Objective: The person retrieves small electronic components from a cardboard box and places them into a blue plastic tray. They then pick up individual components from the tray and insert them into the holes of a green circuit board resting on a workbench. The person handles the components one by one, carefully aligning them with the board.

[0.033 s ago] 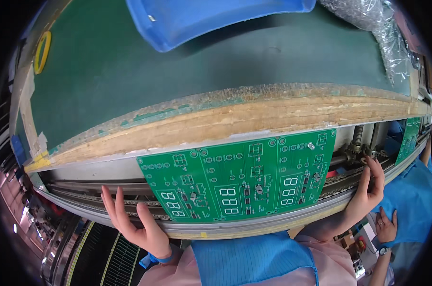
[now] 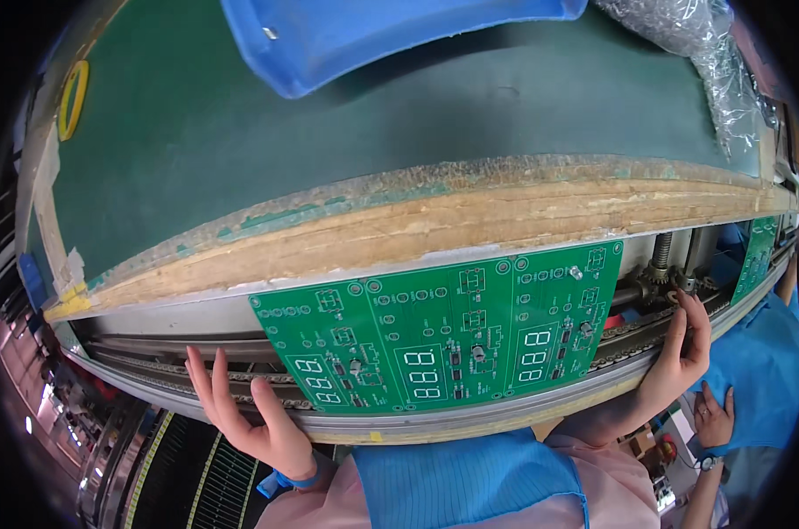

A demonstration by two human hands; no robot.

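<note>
A green circuit board panel [image 2: 434, 339] lies across the conveyor rails in front of me. White seven-segment digit outlines, small black parts and a few upright components show on it, with a clear LED [image 2: 576, 273] near its upper right corner. To the left of the panel, my left hand [image 2: 254, 414] is raised over the near rail, fingers spread and nothing in them. My right hand [image 2: 681, 353] is at the right of the panel, its fingers stretched upward close to a gear and shaft [image 2: 659, 278]. No object shows in it.
A wooden ledge [image 2: 470, 216] borders the green work surface [image 2: 417, 123] beyond the conveyor. On that surface are a blue tray [image 2: 355, 53], a yellow tape roll [image 2: 74, 100] and bubble wrap [image 2: 721, 88]. At right, a co-worker's hand [image 2: 715, 421] is near another green board [image 2: 754, 256].
</note>
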